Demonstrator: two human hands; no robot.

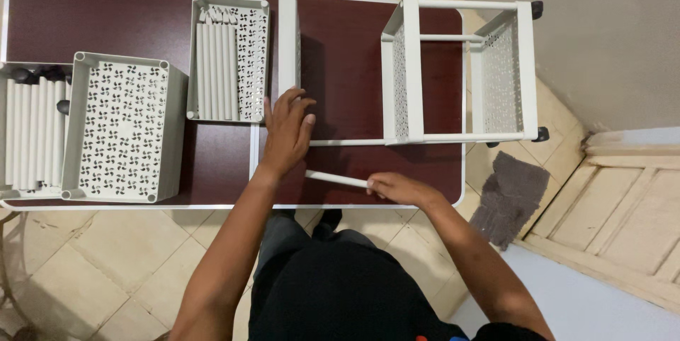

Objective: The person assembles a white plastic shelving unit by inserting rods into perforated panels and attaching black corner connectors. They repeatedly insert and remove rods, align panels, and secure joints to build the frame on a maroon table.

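A white plastic shelf cart (460,72) lies on its side on a dark red table (354,65), partly put together. One of its perforated trays (288,43) stands on edge at the cart's left end. My left hand (287,128) rests on the lower corner of that tray, fingers spread. My right hand (397,186) pinches one end of a short white tube (336,179) that lies on the table near the front edge.
A perforated tray (124,128) sits upside down at the left. Another tray (228,58) holds several white tubes, and a third tray (28,132) at the far left holds more. A grey rag (504,196) lies on the tiled floor at right.
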